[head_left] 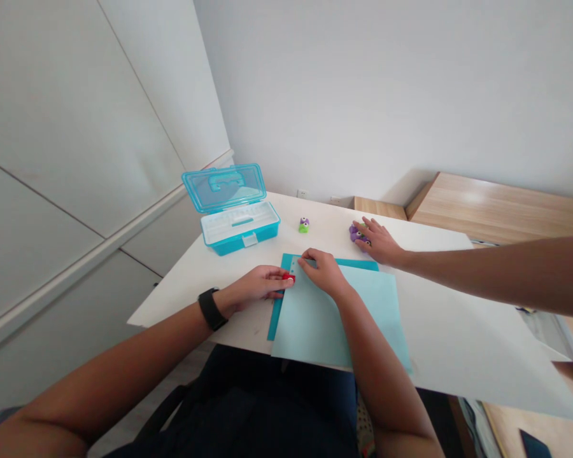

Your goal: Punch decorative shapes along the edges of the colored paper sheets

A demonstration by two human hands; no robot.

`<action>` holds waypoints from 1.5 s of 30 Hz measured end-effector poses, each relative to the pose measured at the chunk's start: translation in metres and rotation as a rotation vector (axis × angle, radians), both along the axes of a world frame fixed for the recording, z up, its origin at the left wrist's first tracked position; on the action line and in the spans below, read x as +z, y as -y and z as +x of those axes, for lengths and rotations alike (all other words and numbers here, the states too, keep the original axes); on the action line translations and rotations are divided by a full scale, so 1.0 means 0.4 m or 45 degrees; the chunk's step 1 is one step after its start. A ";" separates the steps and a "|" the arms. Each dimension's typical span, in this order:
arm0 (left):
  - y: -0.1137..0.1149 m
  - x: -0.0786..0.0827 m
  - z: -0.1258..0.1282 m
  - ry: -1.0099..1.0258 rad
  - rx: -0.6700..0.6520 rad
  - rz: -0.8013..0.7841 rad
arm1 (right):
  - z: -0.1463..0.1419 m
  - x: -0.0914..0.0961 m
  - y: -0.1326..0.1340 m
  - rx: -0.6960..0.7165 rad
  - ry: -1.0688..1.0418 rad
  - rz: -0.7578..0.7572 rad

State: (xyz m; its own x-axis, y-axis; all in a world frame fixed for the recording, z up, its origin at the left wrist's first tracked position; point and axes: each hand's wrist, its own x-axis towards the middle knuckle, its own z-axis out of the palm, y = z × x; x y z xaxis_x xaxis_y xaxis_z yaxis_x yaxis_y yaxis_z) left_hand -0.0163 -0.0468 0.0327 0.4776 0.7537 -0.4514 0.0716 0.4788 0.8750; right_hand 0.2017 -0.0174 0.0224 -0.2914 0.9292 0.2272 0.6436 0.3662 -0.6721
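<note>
A red block (288, 277) is pinched in the left hand (261, 286); the right hand (323, 272) is laid open on pale blue paper (325, 324).

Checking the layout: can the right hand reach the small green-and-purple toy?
Probably yes. The right hand sits on the teal sheet, and the toy lies just beyond it on the white table, with nothing between them; the other person's hand is off to the side.
</note>
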 end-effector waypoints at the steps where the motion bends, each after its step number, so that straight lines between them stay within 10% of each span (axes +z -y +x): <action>1: 0.000 0.001 0.002 0.001 0.008 -0.001 | 0.000 0.000 0.000 0.001 0.007 -0.008; 45: -0.006 -0.023 0.016 0.009 0.092 0.038 | 0.001 -0.002 -0.004 -0.004 -0.027 -0.036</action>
